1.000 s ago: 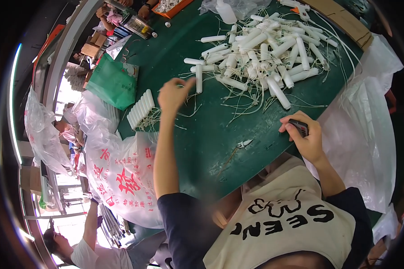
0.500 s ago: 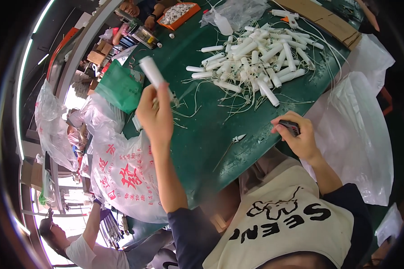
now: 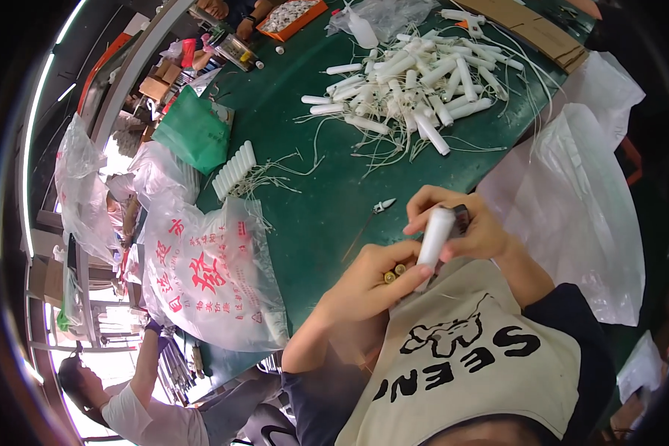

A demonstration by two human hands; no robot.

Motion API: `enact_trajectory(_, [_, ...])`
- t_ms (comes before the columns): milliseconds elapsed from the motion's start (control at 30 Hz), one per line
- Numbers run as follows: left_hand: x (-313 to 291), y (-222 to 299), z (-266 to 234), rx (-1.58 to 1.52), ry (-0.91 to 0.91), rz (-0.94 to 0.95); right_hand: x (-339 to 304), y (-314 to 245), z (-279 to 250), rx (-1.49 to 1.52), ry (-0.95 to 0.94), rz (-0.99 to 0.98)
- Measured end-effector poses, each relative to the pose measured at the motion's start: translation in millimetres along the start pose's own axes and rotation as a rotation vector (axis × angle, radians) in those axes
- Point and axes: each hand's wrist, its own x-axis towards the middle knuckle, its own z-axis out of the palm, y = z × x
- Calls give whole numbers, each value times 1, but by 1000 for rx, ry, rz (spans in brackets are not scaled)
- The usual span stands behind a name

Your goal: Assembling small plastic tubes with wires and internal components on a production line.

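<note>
Both my hands are together in front of my apron. My left hand (image 3: 368, 286) is closed around the lower end of a white plastic tube (image 3: 435, 234), which stands tilted upward. Two small brass-coloured cylinders (image 3: 395, 274) poke out between the same hand's fingers. In my right hand (image 3: 487, 230) is a small black handheld tool (image 3: 461, 218), its kind unclear, and the fingers press near the tube. On the table beyond them lies a small white pointed piece (image 3: 383, 205) with a thin lead. A neat row of white tubes (image 3: 234, 169) with wires lies farther left.
A large heap of white wired tubes (image 3: 416, 82) covers the far part of the green table (image 3: 305, 223). Around it are a glue gun (image 3: 464, 16), a squeeze bottle (image 3: 362, 31) and cardboard (image 3: 535, 30). Plastic bags (image 3: 215, 275) hang at left; co-workers are at left and far side.
My left hand has come from the upper left to my right hand, bringing the white tube. The row of tubes at left is now uncovered. The view has shifted slightly.
</note>
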Motion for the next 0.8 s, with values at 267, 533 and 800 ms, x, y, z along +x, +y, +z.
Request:
enact_trajectory(267, [9,-9,-17,-38,414,54,-9,5,-2,-67,269,25])
enact_trajectory(533, [20,-8,-22,115,516,113,-7,13,13,-582,200,59])
enact_trajectory(800, [25,1,-17,405,485,140,-6,14,13,-752,195,-2])
